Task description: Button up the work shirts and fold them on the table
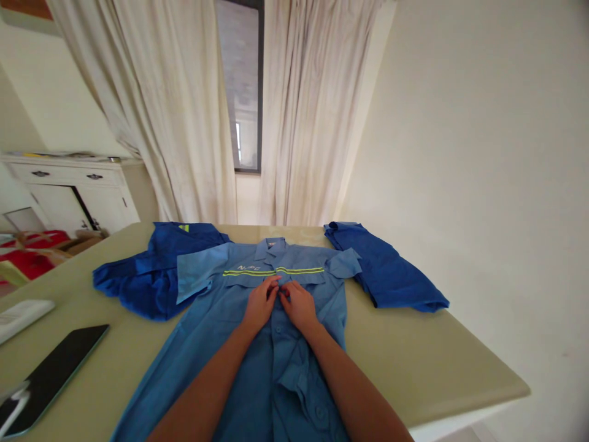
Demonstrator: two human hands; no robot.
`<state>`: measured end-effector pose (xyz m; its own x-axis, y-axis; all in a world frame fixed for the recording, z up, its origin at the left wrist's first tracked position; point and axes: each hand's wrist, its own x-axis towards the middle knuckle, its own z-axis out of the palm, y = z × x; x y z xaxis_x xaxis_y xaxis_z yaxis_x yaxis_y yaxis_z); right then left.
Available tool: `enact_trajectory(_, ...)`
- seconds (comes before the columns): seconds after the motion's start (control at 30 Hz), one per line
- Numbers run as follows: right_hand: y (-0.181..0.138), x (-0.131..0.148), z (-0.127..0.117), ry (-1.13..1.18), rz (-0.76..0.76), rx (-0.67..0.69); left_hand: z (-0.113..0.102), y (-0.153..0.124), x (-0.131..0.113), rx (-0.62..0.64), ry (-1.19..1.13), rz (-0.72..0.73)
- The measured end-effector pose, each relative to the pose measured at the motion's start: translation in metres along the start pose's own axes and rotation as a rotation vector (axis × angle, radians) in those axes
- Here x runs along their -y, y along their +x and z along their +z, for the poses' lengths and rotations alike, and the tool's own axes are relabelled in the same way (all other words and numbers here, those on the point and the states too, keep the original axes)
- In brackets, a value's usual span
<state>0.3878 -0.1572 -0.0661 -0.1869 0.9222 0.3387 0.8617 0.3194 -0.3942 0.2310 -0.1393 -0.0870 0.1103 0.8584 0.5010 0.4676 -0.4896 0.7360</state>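
A light blue short-sleeved work shirt (pixel 239 313) lies front up on the table, its collar at the far side and yellow-green stripes across the chest. My left hand (pixel 261 301) and my right hand (pixel 297 302) meet at the front placket, just below the stripes. Fingers of both hands are pinched on the placket edges; the button there is hidden by them. Below the hands, the placket shows a button, and lower down the cloth is rumpled and parted.
Darker blue garments lie on both sides, a crumpled one (pixel 138 276) at left and a folded one (pixel 391 270) at right. A black tablet-like slab (pixel 59 368) and a white device (pixel 23 316) rest on the table (pixel 414 362) at left. Curtains hang behind.
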Motion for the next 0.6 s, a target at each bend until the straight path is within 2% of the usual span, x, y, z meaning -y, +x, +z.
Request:
enact_trajectory(0.13,0.0,-0.001,0.0,0.054,-0.027,-0.035,0.003,0.001,0.003,0.028,0.007,0.01)
enact_trajectory(0.27,0.001,-0.004,0.004,0.054,-0.042,-0.003,0.011,0.0,0.006,0.051,0.048,-0.008)
enact_trajectory(0.4,0.002,-0.007,0.008,0.107,-0.011,-0.041,0.013,0.001,0.007,0.015,0.006,-0.061)
enact_trajectory(0.6,0.002,-0.009,0.007,0.158,-0.016,-0.066,0.009,0.003,0.006,0.008,-0.056,-0.025)
